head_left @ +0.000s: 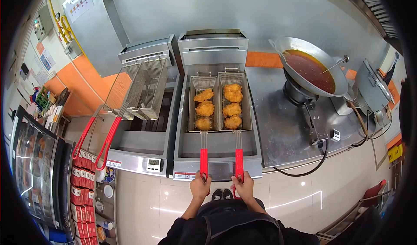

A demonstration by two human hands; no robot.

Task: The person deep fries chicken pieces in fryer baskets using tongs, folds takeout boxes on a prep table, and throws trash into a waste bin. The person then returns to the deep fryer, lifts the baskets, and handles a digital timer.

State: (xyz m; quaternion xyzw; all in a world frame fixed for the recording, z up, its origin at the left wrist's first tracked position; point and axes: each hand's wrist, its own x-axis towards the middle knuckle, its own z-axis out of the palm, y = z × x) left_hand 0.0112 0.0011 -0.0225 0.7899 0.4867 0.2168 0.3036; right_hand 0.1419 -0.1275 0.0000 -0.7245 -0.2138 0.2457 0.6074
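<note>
My left hand is closed around the red handle of the left fryer basket. My right hand grips the red handle of the right fryer basket. Side by side, the two wire baskets sit over the steel deep fryer in front of me. Each holds three golden-brown breaded pieces, such as the left middle piece and the right middle piece. They look like fried chicken. The oil level under the baskets cannot be made out.
At left, a second fryer carries two raised baskets with red handles projecting toward me. To the right, a wok of reddish-brown sauce stands on a burner. A small timer and black cable lie near the counter edge.
</note>
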